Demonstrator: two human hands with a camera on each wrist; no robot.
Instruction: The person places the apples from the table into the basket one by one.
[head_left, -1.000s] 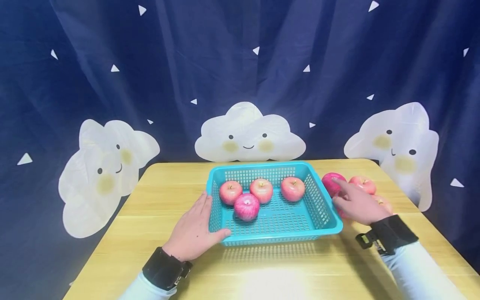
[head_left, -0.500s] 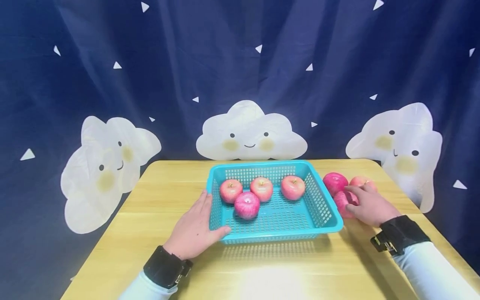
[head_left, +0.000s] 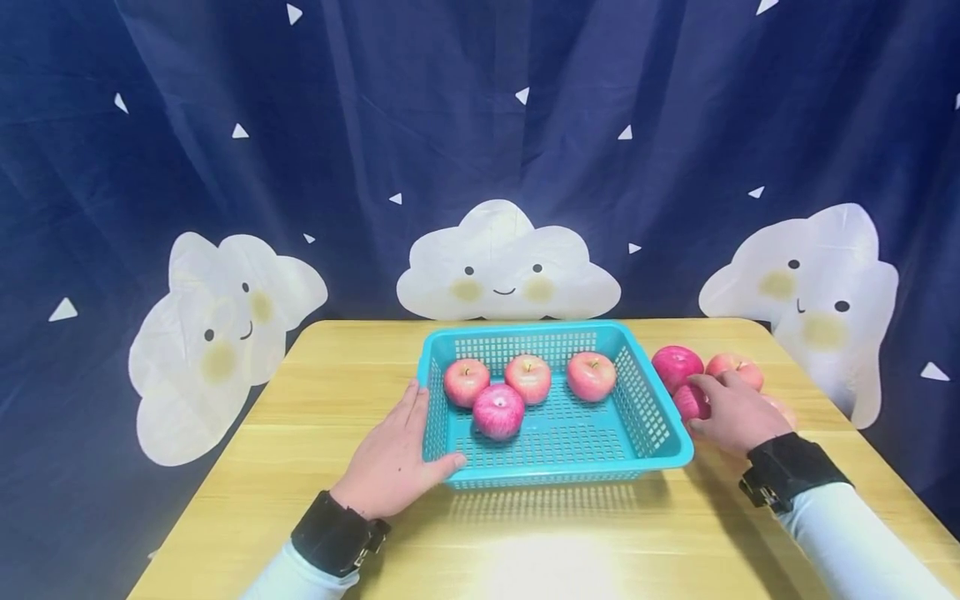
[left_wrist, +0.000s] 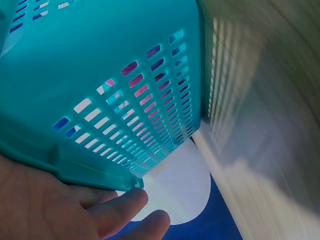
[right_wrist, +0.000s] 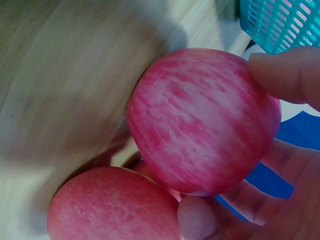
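Observation:
My left hand (head_left: 387,464) lies along the left side of a turquoise plastic basket (head_left: 555,477), its fingers straight at the rim and its thumb over the near corner. In the left wrist view, the fingers (left_wrist: 120,212) reach along the basket's edge. To the right of the basket, my right hand (head_left: 738,415) grips a striped red apple (right_wrist: 205,122), thumb on one side and fingers curled round the other. Another apple (right_wrist: 117,207) lies close beside it, next to a fingertip. Inside the basket sit a dark pink apple (head_left: 498,412) and several paler apples (head_left: 591,377).
Behind the gripped apple are a deep red apple (head_left: 677,367) and a pale red apple (head_left: 735,370); one more (head_left: 782,409) is partly hidden by the right hand. Everything stands on a wooden table (head_left: 360,358) in front of a dark blue curtain (head_left: 480,125).
My right hand drew back off the loose apples, then came down around the striped red apple and gripped it. The left hand stays at the basket.

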